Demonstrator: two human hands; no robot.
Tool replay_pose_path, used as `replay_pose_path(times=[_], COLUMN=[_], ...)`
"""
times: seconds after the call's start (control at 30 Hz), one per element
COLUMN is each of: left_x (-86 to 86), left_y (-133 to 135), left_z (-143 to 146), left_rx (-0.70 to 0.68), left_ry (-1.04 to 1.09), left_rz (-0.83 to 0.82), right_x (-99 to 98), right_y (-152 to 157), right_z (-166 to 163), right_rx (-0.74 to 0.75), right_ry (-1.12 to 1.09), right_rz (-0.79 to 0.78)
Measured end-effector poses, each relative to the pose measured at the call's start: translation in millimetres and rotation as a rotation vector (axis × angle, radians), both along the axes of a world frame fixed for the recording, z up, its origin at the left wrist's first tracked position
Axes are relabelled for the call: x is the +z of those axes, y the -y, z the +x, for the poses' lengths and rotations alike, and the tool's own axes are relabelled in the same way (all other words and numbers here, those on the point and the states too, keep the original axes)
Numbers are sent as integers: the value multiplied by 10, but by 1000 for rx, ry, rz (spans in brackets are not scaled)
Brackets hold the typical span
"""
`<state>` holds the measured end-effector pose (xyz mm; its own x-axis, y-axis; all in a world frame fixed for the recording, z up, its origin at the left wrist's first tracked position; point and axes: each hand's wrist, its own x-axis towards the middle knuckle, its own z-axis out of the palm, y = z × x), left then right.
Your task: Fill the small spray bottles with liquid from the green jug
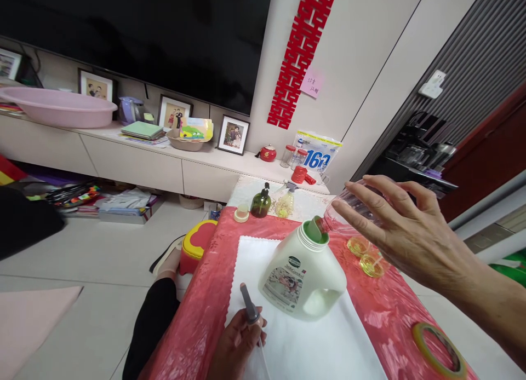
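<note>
Holding a clear, pink-tinged see-through vessel [337, 220] on a slant, the right hand [415, 240] reaches in from the right edge of the frame, its fingers spread and curved around the vessel's side. The vessel's narrow end is at the mouth of a pale green plastic jug [287, 265] with a moulded handle and a printed label, which stands upright near the centre of the frame on a white scallop-edged cloth [329, 352]. At the bottom centre, the left hand [240, 341] pinches a slim grey dropper-like piece [248, 303] with a thin clear stem, well below the jug's mouth. As for progress, the jug is uncapped, with a green spout [314, 230] showing in its neck, and the two mouths are together — so setting up looks done, and the transfer between them seems the step in hand. Whether liquid is flowing, or how much remains, I cannot tell. The grey piece appears unused at this moment, being clear of every container. Two small clear cups with yellow contents, a nearer one [372, 264] and a farther one [358, 246], sit right of the jug on the red-covered tabletop [197, 309] — apparently untouched, with neither hand holding them.
</note>
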<state>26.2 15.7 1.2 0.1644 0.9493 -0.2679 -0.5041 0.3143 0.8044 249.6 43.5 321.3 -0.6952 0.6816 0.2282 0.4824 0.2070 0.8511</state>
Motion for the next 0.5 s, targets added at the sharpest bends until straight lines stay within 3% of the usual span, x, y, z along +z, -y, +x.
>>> replay_pose_path(times=[0.2,0.4,0.5], left_x=[-24,18,29], left_y=[-8,11,4], left_z=[18,13,-1], left_rx=[12,42,58], left_ry=[31,65,63], left_rz=[-12,-34,-37], right_x=[-63,-274,-399], right_y=[26,60,185], right_z=[13,123,227], right_rx=[-24,-185,-190], right_ry=[-48,-400,-581], right_rz=[-27,-115,-172])
